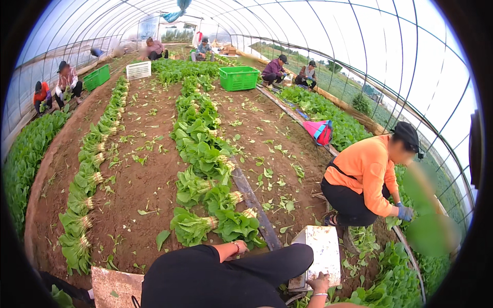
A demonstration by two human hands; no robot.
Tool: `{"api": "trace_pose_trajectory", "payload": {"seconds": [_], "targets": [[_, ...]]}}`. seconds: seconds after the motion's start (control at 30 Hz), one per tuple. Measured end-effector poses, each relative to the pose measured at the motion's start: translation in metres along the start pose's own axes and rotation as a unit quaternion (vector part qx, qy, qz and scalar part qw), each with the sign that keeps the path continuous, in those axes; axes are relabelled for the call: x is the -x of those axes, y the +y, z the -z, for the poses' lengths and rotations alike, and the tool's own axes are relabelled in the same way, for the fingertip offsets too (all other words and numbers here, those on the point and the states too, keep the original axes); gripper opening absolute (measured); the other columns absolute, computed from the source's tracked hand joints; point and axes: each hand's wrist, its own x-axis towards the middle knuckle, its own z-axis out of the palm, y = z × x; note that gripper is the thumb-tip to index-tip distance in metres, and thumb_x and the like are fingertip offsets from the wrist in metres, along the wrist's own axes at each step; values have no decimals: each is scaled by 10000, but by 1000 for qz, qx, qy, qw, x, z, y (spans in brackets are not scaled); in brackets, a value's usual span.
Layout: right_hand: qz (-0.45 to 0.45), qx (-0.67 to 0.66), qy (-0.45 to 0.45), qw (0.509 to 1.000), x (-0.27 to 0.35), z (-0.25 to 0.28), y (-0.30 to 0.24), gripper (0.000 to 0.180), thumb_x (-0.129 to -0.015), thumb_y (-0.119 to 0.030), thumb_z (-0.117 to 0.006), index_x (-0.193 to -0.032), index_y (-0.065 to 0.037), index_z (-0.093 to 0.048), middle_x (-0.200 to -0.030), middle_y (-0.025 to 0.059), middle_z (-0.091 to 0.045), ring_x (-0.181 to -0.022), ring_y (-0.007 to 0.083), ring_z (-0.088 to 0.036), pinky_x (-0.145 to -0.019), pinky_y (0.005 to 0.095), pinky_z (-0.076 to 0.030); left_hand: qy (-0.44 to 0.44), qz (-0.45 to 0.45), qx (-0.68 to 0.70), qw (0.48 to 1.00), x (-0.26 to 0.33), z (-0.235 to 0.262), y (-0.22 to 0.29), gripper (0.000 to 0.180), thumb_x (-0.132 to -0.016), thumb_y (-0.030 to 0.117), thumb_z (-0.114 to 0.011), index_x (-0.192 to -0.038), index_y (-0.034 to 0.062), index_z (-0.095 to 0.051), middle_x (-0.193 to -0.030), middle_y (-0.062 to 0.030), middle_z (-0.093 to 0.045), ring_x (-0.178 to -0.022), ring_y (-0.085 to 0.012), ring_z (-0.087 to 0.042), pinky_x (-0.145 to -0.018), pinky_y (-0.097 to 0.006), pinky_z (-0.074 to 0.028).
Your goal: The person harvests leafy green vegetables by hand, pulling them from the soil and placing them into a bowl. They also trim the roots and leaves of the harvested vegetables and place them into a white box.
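My left hand (238, 248), with a red bracelet at the wrist, is low beside my raised knee, close to the nearest bunches of leafy greens (237, 224). Its fingers are mostly hidden, so I cannot tell whether they hold anything. With a pale bangle on its wrist, my right hand (320, 284) grips the near edge of a scuffed white box (324, 251), which stands to the right of my knee. The bunched greens lie in a row in front of me, their pale stems turned to the right.
A co-worker in orange (364, 172) squats close on my right, gloved hands in the greens. Another row of bunches (82, 205) runs along the left. Green crates (239, 78) and a white crate (138, 71) stand farther off, among several people. A dirty board (117, 287) lies at lower left.
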Motion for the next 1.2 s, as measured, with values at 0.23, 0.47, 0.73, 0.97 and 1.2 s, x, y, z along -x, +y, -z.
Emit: {"api": "trace_pose_trajectory", "payload": {"seconds": [0.23, 0.47, 0.73, 0.97, 1.2], "targets": [[-31, -68, 132, 988, 16, -29, -6, 502, -603, -148, -713, -1064, -150, -513, -1112, 86, -442, -1126, 333, -390, -853, 425, -463, 81, -228, -195, 951, -71, -41, 109, 573, -689, 297, -690, -1158, 13, -523, -1161, -164, -549, -1084, -284, -517, -923, -331, -401], [-39, -141, 158, 976, 37, -23, 5, 449, -620, -83, -651, -1044, -150, -522, -1060, 68, -453, -1059, 313, -402, -782, 393, -478, 227, -356, -327, 845, -98, -109, 248, 668, -648, 313, -718, -1186, -3, -479, -1178, -226, -498, -1157, -326, -421, -973, -379, -347], [-22, -219, 136, 966, 46, -20, 20, 459, -709, -90, -575, -1155, -146, -481, -1136, 78, -407, -1134, 306, -340, -808, 411, -433, -34, -225, -283, 932, -139, -132, 266, 658, -740, 309, -681, -1211, -73, -428, -1136, -180, -539, -1029, -264, -536, -865, -354, -423], [-22, -256, 149, 955, 46, -6, 25, 520, -655, -84, -632, -1153, -118, -484, -1149, 92, -400, -1142, 318, -339, -876, 383, -412, -45, -210, -242, 946, -115, -139, 258, 544, -804, 347, -608, -1162, -42, -479, -1020, -119, -591, -876, -188, -573, -670, -336, -453], [47, -279, 161, 946, 36, -16, 43, 515, -625, 8, -587, -1115, -144, -538, -1201, 47, -418, -1164, 270, -351, -925, 362, -397, -11, -197, -283, 939, -162, -76, 195, 507, -778, 311, -646, -1066, -79, -498, -908, -137, -607, -740, -178, -578, -685, -309, -463]]}}
